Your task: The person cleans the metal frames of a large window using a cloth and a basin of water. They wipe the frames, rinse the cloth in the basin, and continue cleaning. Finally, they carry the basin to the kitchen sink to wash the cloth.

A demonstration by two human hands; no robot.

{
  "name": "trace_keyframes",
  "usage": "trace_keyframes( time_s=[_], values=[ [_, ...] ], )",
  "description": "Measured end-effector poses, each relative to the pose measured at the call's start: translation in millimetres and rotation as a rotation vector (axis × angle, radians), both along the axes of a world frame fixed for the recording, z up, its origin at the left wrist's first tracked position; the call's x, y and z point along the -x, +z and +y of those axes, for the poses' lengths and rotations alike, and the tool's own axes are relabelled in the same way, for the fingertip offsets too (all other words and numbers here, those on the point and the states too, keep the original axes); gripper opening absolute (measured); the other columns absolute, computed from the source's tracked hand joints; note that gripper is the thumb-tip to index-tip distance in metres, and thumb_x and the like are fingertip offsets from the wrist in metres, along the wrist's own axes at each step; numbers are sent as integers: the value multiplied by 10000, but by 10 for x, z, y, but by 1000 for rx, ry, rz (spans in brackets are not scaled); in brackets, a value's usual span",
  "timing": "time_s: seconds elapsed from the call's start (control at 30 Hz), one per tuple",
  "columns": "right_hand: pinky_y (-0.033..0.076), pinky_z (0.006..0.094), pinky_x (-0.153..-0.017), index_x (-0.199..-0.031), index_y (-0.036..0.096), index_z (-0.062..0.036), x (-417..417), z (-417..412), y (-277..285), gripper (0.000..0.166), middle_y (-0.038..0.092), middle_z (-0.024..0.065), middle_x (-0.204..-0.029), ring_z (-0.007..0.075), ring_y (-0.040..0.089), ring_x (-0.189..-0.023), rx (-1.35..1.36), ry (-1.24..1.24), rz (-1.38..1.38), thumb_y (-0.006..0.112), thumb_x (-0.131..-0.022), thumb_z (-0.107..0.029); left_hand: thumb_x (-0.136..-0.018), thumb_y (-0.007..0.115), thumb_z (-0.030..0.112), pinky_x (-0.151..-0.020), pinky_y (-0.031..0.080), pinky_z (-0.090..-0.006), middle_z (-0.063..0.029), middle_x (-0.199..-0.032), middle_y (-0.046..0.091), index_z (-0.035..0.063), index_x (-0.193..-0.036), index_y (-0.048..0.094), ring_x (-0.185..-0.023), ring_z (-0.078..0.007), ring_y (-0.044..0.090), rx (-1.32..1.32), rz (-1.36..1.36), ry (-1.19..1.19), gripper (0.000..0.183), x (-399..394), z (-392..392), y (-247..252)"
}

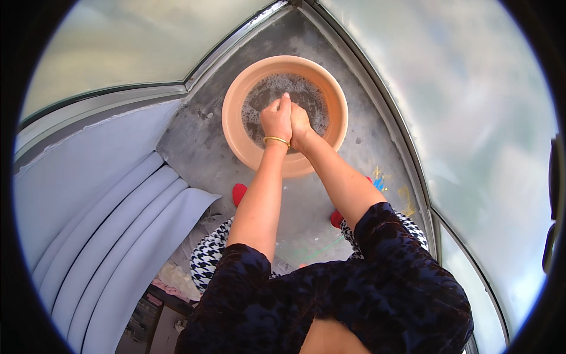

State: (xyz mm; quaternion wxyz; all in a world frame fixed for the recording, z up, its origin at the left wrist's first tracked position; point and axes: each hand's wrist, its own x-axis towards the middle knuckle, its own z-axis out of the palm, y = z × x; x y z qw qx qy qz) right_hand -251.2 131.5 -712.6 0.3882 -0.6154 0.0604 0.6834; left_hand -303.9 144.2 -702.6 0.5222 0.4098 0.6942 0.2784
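An orange plastic basin (pixel 234 110) stands on the grey concrete floor and holds dark, sudsy water (pixel 287 84). Over the middle of the water, my left hand (pixel 277 118) and my right hand (pixel 300 123) are pressed together side by side. A gold-coloured bangle (pixel 277 140) circles my left wrist. The fingers are curled inward, and whatever may lie between the palms is hidden from view.
Frosted glass panels in metal frames (pixel 376 84) meet in a corner behind the basin. A pale folded sheet (pixel 132 248) hangs at the left. My red-covered feet (pixel 239 194) flank the floor below the basin; cloths and a dark shelf lie lower left.
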Motion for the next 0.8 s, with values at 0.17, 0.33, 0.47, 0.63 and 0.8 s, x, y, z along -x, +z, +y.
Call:
trace_keyframes(
  time_s=[0.17, 0.33, 0.47, 0.63, 0.8],
  values=[
    [441, 335, -782, -1047, 566, -23, 7, 44, 580, 481, 578, 113, -992, 196, 550, -877, 22, 73, 50, 391, -904, -447, -881, 508, 336, -609, 441, -296, -107, -682, 624, -22, -707, 619, -604, -159, 546, 59, -138, 200, 413, 171, 90, 297],
    [409, 306, -844, -1097, 535, 16, -124, -77, 1222, 461, 580, 102, -988, 162, 529, -941, -185, 440, -27, 550, -854, -375, -930, 419, 408, -649, 486, -286, -135, -765, 638, 3, -682, 534, -677, -181, 593, 51, -532, 503, 488, 409, 109, 865],
    [438, 261, -714, -950, 526, 7, -125, -178, 1818, 301, 567, 50, -841, 129, 541, -797, -243, 449, -433, 679, -783, -191, -935, 391, 425, -694, 484, -304, -122, -761, 612, -27, -794, 558, -690, -192, 578, 52, -336, 380, 502, 515, 63, 1491],
    [415, 217, -570, -863, 514, -45, -109, -135, 2793, 230, 535, 0, -776, 69, 497, -662, -470, 201, -341, 696, -773, -152, -916, 371, 496, -815, 433, -322, -132, -1099, 520, 17, -1165, 471, -891, -201, 531, 50, -455, 510, 549, 615, 17, 2139],
    [348, 195, -449, -924, 552, -71, 98, -97, 3965, 238, 521, -26, -693, 48, 468, -561, -563, 492, -48, 602, -856, -293, -886, 292, 594, -982, 339, -424, -133, -1281, 456, 95, -1319, 368, -1100, -287, 481, 149, -1095, 287, 665, 775, -214, 2617]
  ],
)
